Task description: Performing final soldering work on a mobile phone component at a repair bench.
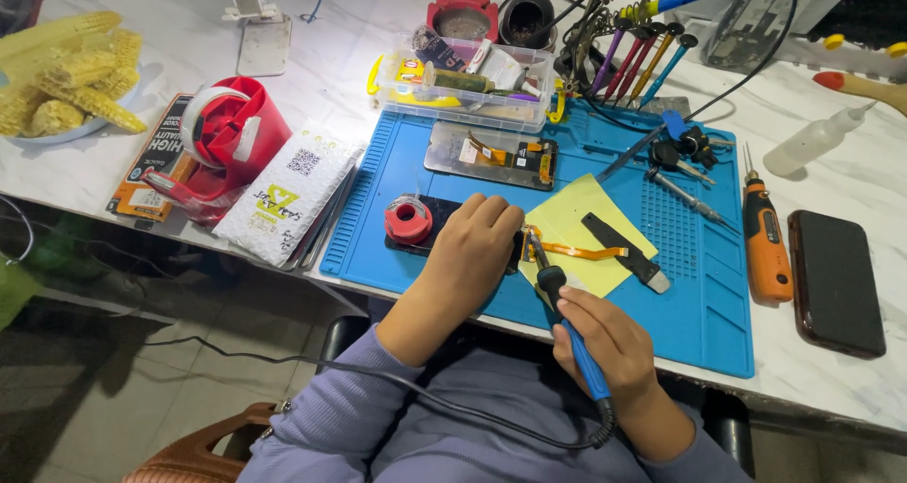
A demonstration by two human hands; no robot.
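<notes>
On blue mat (718,304): soldering iron (567,327) in rt hand (605,346) grip, tip at orange flex (586,251)

Surface: white marbled table (831,389).
Under both hands: blue work mat (704,318), touching the table's near edge.
Right of the right hand (605,346): orange electric screwdriver (763,242), then black phone (836,280).
Left of the left hand (472,247): red tape dispenser (231,134), plate of corn cobs (66,77).
Beyond the hands: clear plastic box (463,91).
</notes>
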